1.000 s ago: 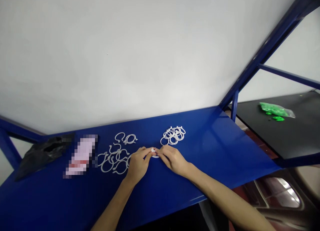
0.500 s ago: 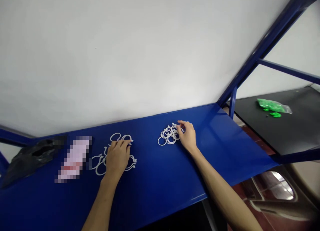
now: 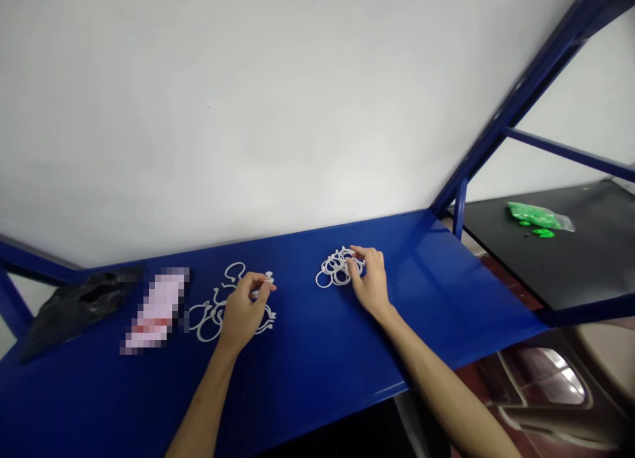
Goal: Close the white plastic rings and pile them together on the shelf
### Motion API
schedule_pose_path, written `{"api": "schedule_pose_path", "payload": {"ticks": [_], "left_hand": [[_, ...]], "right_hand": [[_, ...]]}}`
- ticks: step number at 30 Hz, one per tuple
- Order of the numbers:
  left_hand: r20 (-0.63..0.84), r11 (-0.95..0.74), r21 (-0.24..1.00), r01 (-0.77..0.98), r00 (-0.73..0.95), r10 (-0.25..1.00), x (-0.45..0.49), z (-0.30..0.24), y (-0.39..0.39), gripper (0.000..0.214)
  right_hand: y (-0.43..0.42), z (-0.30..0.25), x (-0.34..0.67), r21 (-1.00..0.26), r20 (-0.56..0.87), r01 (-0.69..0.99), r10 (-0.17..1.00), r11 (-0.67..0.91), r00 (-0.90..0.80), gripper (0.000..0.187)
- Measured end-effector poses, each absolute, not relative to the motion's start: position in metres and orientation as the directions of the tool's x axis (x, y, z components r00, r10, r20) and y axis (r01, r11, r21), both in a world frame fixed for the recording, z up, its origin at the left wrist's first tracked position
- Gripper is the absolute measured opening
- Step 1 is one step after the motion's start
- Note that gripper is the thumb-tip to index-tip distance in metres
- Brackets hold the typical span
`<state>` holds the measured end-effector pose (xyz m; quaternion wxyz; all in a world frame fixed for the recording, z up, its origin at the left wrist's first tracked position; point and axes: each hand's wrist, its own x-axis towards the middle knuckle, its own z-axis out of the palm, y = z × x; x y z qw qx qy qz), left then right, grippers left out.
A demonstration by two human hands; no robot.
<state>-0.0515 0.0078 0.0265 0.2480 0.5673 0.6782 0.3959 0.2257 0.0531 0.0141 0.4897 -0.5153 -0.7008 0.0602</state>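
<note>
My left hand (image 3: 244, 314) is closed in a pinch on a white plastic shower curtain ring (image 3: 268, 276), whose end pokes out past the fingertips. Beneath and around that hand lie several loose open rings (image 3: 208, 328) of the same kind, with small knobbed ends; the hand hides part of them. Farther right, closed-looking white rings are gathered in a small pile (image 3: 333, 270). At the pile's right edge rests my right hand (image 3: 371, 280), thumb and forefinger apart and touching the rings.
Everything lies on a blue table (image 3: 317, 352) against a white wall. A black plastic bag (image 3: 74, 309) and a pixelated pink packet (image 3: 157, 306) are at the left. On a black table (image 3: 540, 266) to the right sits a clear bag of green pieces (image 3: 536, 215). A chair (image 3: 555, 385) stands below.
My left hand has lifted from flat over the loose rings, turned, and now pinches one of them. My right hand stays at the pile. The view has shifted slightly.
</note>
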Motion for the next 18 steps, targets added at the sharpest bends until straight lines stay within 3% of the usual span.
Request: {"api": "schedule_pose_path", "payload": {"ticks": [4, 7, 9, 14, 18], "left_hand": [[-0.019, 0.022, 0.96, 0.279, -0.013, 1.0, -0.037, 0.03, 0.004, 0.022], [-0.044, 0.019, 0.972, 0.235, 0.102, 0.994, -0.029, 0.029, 0.001, 0.021], [-0.056, 0.023, 0.967, 0.253, 0.124, 0.991, -0.025, 0.028, 0.0, 0.023], [-0.027, -0.002, 0.964, 0.266, 0.107, 0.994, -0.022, 0.021, 0.0, 0.03], [-0.004, -0.018, 0.961, 0.275, 0.076, 0.997, -0.02, 0.015, 0.0, 0.031]], "right_hand": [[0.034, 0.014, 0.201, -0.546, 0.625, 0.52, 0.733, 0.657, -0.27, 0.028], [0.026, 0.01, 0.189, -0.57, 0.552, 0.424, 0.71, 0.704, -0.437, 0.036], [0.023, 0.006, 0.185, -0.605, 0.497, 0.381, 0.706, 0.699, -0.505, 0.031], [0.023, -0.001, 0.183, -0.703, 0.464, 0.333, 0.759, 0.629, -0.457, 0.025], [0.022, 0.0, 0.183, -0.682, 0.502, 0.309, 0.731, 0.663, -0.461, 0.022]]}}
